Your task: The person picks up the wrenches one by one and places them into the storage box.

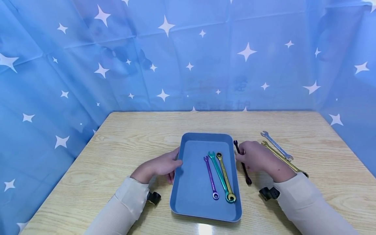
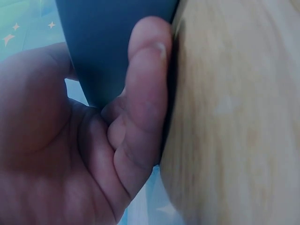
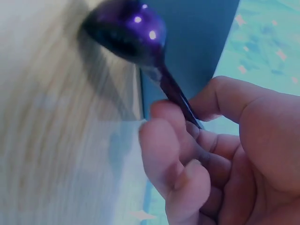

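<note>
My right hand (image 1: pixel 256 157) pinches a dark purple wrench (image 3: pixel 174 91) between thumb and fingers, just off the right side of a blue tray (image 1: pixel 191 209). In the right wrist view, the wrench's ring end hangs over the table beside the tray wall. My left hand (image 1: pixel 164 164) grips the tray's left rim, thumb over the edge and fingers against the outer wall (image 2: pixel 101 51). Inside the tray lie a purple wrench (image 1: pixel 210 178), a green wrench (image 1: pixel 218 173) and a gold wrench (image 1: pixel 225 174), the gold one partly over the green.
To the right of my right hand, a silver wrench (image 1: pixel 276 145) and another gold wrench (image 1: pixel 282 157) lie on the wooden table (image 1: pixel 141 130); the hand and forearm overlap the gold one. A blue star-patterned cloth (image 1: pixel 205 65) hangs behind the table and along its sides.
</note>
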Motion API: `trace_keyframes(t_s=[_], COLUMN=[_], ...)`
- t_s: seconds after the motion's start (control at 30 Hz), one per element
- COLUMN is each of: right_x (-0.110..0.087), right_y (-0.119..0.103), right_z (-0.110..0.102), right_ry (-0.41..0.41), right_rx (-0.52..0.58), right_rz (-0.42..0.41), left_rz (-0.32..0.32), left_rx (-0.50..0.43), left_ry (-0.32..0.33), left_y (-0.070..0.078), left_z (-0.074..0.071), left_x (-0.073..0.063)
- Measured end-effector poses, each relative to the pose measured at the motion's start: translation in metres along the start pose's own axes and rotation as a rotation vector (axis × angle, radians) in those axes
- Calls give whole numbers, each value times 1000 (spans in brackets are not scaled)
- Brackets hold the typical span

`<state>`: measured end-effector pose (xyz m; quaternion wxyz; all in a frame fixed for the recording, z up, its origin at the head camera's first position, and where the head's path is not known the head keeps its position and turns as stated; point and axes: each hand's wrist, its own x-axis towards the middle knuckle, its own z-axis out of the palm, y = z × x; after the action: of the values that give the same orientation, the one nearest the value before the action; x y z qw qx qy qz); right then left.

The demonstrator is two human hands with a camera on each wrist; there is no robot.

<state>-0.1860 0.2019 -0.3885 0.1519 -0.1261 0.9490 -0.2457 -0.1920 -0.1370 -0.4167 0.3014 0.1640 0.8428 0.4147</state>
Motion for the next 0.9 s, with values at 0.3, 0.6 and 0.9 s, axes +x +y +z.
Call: trace_keyframes(t_s=[0.3, 0.6, 0.9], right_x=[-3, -9, -13], right_y=[-8, -17, -28], right_z=[-9, -14, -13], right_ry=[33, 98, 140], right_rx=[61, 86, 178], right_rz=[-30, -81, -123], left_rz=[-1, -7, -10], left_rx=[8, 8, -1], left_ry=[-4, -1, 1], left_y=[0, 0, 1], left_z=[0, 0, 1], left_x=[0, 0, -1])
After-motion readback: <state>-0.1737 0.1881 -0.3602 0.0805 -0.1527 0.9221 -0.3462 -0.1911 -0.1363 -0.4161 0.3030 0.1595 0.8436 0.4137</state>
